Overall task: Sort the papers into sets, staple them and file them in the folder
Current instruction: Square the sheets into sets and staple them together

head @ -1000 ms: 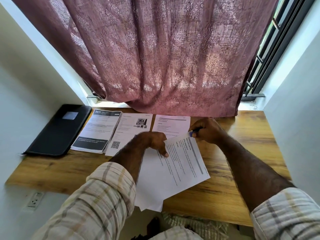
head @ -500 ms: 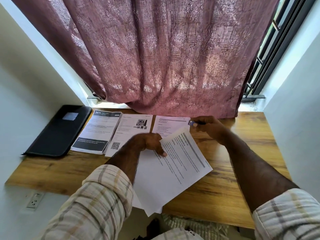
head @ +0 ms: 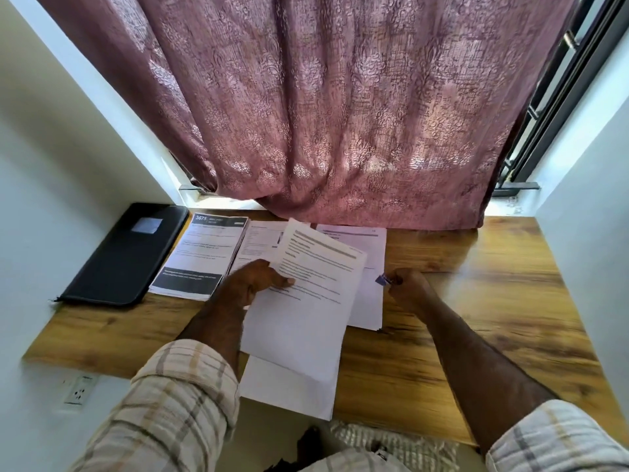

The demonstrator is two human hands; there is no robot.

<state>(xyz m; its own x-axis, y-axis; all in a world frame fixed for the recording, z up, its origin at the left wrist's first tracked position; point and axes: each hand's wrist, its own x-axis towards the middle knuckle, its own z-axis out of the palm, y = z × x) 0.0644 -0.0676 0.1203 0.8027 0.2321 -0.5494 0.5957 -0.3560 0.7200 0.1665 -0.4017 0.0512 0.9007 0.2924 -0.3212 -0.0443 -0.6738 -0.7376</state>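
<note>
My left hand (head: 253, 284) pinches a set of printed sheets (head: 306, 311) by its left edge and holds it raised over the middle of the desk. My right hand (head: 406, 287) is curled round a small blue stapler (head: 382, 279), just right of that set and resting on the desk. Three paper stacks lie along the back: one with dark bands (head: 204, 257) at the left, a middle stack (head: 257, 245) partly hidden by the raised set, and a right stack (head: 369, 267) under it. A black folder (head: 126, 253) lies shut at the far left.
The wooden desk (head: 493, 301) sits in a narrow alcove between white walls. A maroon curtain (head: 340, 114) hangs down to its back edge. A wall socket (head: 79, 390) is below the desk's front left corner. Bare wood lies to the right of my right hand.
My left hand lifted the set and swung it upright toward the back, over the middle stack. My right hand drew the stapler back from the set's top corner to the desk.
</note>
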